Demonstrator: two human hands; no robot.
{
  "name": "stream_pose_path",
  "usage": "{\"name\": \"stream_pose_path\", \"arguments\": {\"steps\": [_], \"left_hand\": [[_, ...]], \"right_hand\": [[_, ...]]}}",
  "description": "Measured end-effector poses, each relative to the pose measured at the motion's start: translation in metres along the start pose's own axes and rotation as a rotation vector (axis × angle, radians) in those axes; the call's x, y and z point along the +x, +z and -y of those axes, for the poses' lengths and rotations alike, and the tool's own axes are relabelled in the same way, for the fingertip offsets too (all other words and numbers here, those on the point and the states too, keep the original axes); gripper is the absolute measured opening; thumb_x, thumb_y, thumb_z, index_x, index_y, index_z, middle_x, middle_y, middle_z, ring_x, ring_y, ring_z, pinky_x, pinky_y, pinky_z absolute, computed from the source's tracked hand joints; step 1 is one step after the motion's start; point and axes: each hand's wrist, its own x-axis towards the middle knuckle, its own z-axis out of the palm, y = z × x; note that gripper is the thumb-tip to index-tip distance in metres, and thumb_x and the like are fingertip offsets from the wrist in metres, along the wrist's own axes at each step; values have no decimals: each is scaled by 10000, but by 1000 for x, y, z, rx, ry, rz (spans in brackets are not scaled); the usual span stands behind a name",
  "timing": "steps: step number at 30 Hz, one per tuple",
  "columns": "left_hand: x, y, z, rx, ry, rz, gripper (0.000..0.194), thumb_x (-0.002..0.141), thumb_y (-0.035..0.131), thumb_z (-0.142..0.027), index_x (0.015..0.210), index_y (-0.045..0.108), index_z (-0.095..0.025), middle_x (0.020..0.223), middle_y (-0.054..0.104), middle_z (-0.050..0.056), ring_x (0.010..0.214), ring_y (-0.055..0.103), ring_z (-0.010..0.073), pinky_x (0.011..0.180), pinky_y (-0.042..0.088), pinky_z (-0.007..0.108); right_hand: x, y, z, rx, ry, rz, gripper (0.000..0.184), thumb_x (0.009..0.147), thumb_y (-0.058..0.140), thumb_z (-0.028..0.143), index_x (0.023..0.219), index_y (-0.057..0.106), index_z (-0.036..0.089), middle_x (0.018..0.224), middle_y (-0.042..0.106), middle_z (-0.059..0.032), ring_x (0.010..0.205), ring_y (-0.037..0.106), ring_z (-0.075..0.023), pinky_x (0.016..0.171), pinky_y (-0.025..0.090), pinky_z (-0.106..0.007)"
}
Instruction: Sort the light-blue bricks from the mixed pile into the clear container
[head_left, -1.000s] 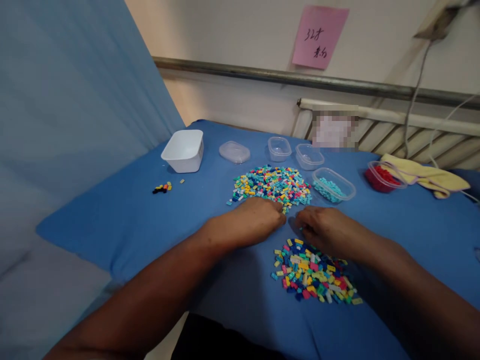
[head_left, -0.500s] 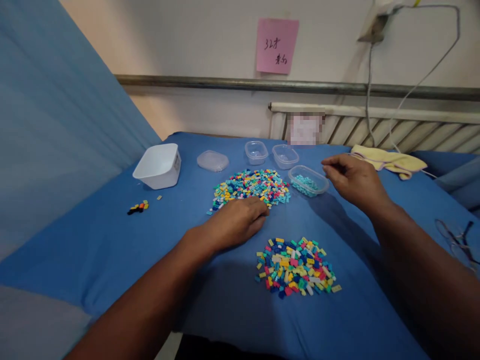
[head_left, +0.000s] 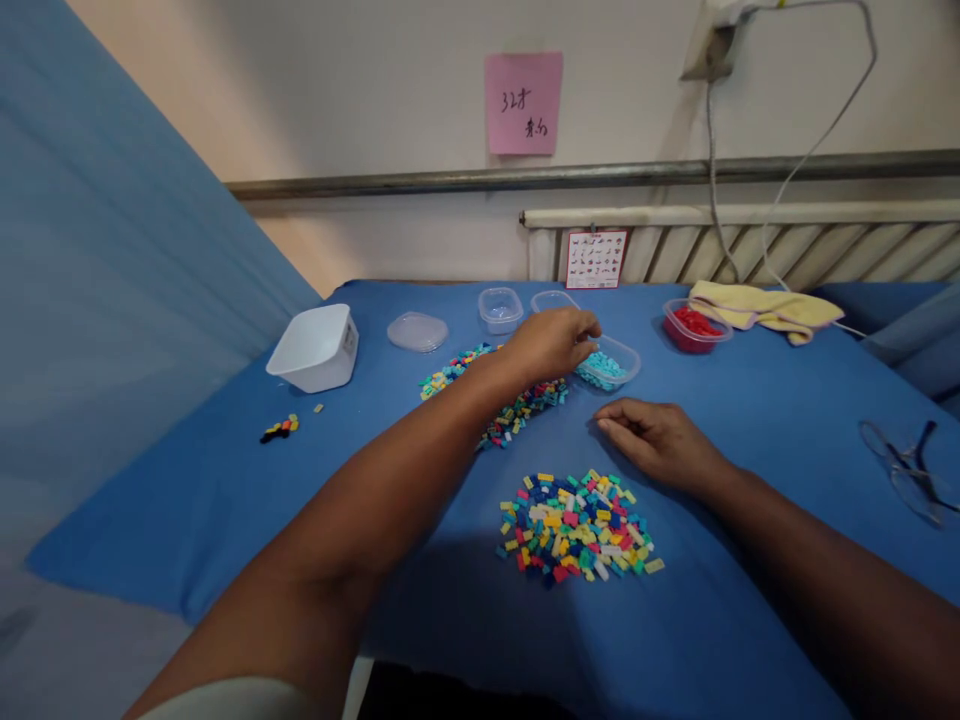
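My left hand reaches over the near edge of a clear plastic tub that holds light blue toy bricks. Its fingers are bent and closed together, and whatever they hold is hidden. Below that forearm, partly covered by it, lies a mixed pile of small toy bricks. My right hand rests low over the blue cloth, thumb and forefinger pressed together; I cannot make out anything between them. A second heap of mixed toy bricks is spread nearer to me, left of my right forearm.
Two more clear tubs and a stack of lids stand at the back. A white bin is at left, behind a few loose bricks. A tub of red pieces, a yellow cloth and eyeglasses are at right.
My left hand has moved up and right from the far pile to the light blue bricks' tub. My right hand has come down toward me, uncovering the tub of red pieces.
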Motion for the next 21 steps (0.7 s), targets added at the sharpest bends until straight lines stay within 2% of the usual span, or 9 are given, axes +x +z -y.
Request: {"name": "stream_pose_path", "arguments": {"steps": [2, 5, 8, 11, 15, 17, 21], "left_hand": [[-3, -5, 5, 19, 4, -14, 195, 1035, 729, -159, 1211, 789, -100, 1159, 784, 106, 1025, 708, 244, 892, 499, 369], [-34, -20, 18, 51, -16, -30, 157, 1054, 707, -189, 1165, 799, -127, 1113, 777, 83, 979, 699, 224, 852, 485, 349], [-77, -31, 30, 142, -43, 81, 173, 1077, 671, -205, 1155, 810, -138, 1136, 765, 91, 1031, 701, 233, 882, 485, 347], [-103, -29, 30, 146, -46, 162, 168, 1085, 652, -186, 1135, 808, -149, 1126, 751, 83, 1034, 693, 221, 892, 488, 333], [-97, -15, 11, 204, -18, 198, 218, 1120, 608, -216, 1200, 802, -159, 1173, 732, 89, 1115, 690, 247, 957, 511, 362], [-85, -8, -1, 302, -20, 278, 242, 1102, 603, -210, 1244, 793, -166, 1232, 717, 98, 1134, 693, 270, 926, 527, 387], [-72, 3, -12, 467, -16, 415, 237, 1080, 571, -202, 1176, 782, -153, 1226, 693, 114, 1116, 698, 303, 882, 538, 428]], "right_hand": [[0, 0, -3, 27, 18, 8, 281, 1105, 611, 433, 1089, 799, 224, 814, 797, -22, 675, 704, -194, 652, 541, -316], [0, 0, -5, 46, 29, 30, 292, 1112, 611, 440, 1091, 806, 224, 803, 786, -18, 663, 691, -189, 633, 534, -313], [1, 1, -5, 47, 26, 59, 287, 1105, 615, 427, 1086, 811, 218, 788, 781, -15, 643, 680, -184, 600, 514, -307], [2, 3, -6, 54, 30, 68, 293, 1105, 612, 436, 1096, 810, 221, 768, 770, -8, 629, 667, -181, 589, 504, -306], [2, 5, -8, 62, 36, 71, 283, 1097, 623, 445, 1089, 809, 232, 788, 776, -8, 649, 671, -180, 612, 511, -309], [2, 5, -10, 72, 46, 77, 279, 1095, 626, 447, 1091, 808, 237, 786, 774, -6, 650, 671, -181, 606, 505, -307], [2, 5, -10, 67, 48, 77, 270, 1094, 620, 444, 1086, 808, 250, 769, 769, -1, 640, 671, -186, 585, 489, -308]]}}
